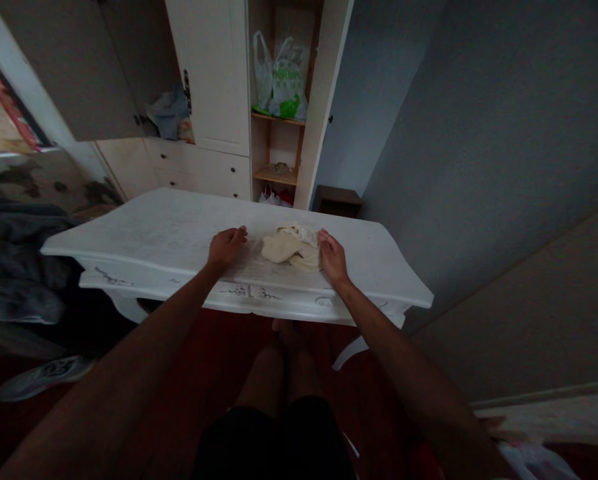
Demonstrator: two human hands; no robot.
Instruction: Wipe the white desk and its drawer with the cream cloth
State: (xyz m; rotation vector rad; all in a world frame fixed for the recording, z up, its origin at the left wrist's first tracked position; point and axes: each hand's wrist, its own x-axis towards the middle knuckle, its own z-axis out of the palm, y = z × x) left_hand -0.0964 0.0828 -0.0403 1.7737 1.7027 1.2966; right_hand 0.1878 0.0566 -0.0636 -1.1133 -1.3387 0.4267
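A crumpled cream cloth [291, 247] lies in a loose heap on the white table [153, 223]. At the cloth's right edge is my right hand [333, 257], its fingers curled and closed on the fabric there. My left hand [226, 247] rests on the tabletop to the left of the cloth, a small gap apart from it. Its fingers are bent and close together, and I see nothing in them. The undersides of both hands are hidden.
Behind the table stands a white wardrobe [213, 80] with open doors and plastic bags [286, 83] on a shelf. Dark grey fabric [19, 260] is piled at the left, above a shoe [43, 377]. A small brown cabinet [337, 200] sits by the grey wall.
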